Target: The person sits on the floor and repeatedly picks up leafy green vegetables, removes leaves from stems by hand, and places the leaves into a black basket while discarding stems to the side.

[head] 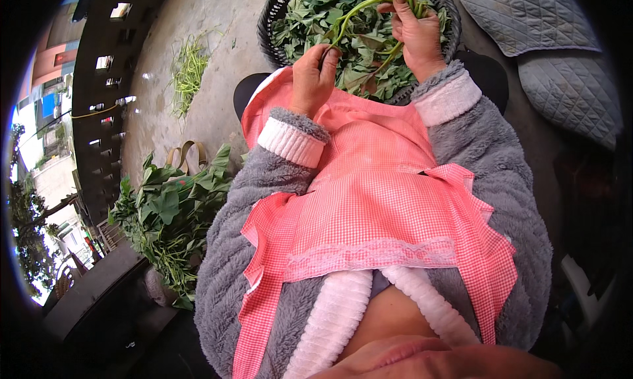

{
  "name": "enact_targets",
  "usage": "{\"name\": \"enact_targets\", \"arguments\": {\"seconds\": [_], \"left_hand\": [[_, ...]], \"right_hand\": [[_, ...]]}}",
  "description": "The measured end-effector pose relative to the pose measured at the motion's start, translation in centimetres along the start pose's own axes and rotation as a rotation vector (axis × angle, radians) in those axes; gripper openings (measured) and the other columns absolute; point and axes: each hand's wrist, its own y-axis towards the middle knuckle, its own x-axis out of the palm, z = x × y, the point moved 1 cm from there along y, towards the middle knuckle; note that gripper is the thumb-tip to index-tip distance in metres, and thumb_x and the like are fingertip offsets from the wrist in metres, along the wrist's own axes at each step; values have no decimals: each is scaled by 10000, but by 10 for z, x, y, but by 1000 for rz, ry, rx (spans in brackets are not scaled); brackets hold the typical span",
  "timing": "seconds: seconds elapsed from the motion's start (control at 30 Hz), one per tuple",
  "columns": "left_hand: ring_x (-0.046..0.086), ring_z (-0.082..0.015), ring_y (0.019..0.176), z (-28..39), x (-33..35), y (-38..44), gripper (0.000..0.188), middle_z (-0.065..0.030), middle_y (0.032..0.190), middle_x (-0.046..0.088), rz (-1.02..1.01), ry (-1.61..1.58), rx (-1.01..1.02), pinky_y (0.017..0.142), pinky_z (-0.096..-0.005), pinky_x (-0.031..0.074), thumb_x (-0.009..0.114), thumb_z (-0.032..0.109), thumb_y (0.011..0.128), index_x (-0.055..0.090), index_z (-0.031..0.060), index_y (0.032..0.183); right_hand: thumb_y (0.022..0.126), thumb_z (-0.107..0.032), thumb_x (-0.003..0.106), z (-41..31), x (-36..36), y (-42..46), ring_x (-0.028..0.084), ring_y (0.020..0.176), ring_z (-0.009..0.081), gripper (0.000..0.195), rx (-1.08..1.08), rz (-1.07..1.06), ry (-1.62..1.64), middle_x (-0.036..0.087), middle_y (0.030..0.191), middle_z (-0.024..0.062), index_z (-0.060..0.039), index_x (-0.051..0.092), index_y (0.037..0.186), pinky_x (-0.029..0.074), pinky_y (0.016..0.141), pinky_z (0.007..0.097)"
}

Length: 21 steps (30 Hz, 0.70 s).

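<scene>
My left hand [316, 75] pinches the thin end of a green leafy-vegetable stem [352, 19] between thumb and fingers. The stem arches across to my right hand [418, 35], whose curled fingers hold it together with several short cut stems [418, 6]. Directly below both hands is a dark woven plastic basket [269, 38], heaped with green leaves [309, 25]. Some leaves near my right hand look purplish on the underside. The basket stands between my knees, its near rim partly hidden by my hands and apron [371, 196].
A pile of bare stems [190, 72] lies on the wet concrete floor [148, 117] at the left. Nearer me, a large leafy bundle [168, 216] sits by a bag strap [190, 154]. A dark openwork barrier [106, 82] runs along the left. Grey quilted fabric [534, 18] lies at the right.
</scene>
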Motion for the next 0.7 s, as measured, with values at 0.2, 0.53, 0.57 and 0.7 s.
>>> {"name": "enact_targets", "arguments": {"seconds": [0.2,0.53,0.57,0.7], "left_hand": [[496,-166,478,-4,-4,-3,165,-70,558,513,27,-85,-126,467,-277,391,458,125,842,567,16,784],[217,-105,435,-53,-44,5,112,19,531,265,581,-1070,-849,380,-259,193,418,173,829,433,99,747],[246,-95,441,-54,-50,2,127,23,539,280,558,-1008,-820,379,-244,202,439,179,860,456,82,779],[374,-59,506,-32,-45,8,153,52,623,439,402,-652,-464,427,-209,305,563,143,852,561,25,950]], "right_hand": [[885,-263,557,4,-9,3,303,467,-5,231,-115,-192,-69,650,799,27,-69,636,981,226,406,158],[914,-252,498,-7,-9,9,370,508,12,259,-229,-287,95,613,810,36,-43,597,1030,254,417,161],[889,-221,546,-4,-10,8,394,440,24,184,-95,-118,185,608,685,21,-53,616,917,284,400,164],[890,-232,541,0,-8,4,376,431,32,201,-20,-130,232,596,697,29,-47,604,939,269,385,165]]}}
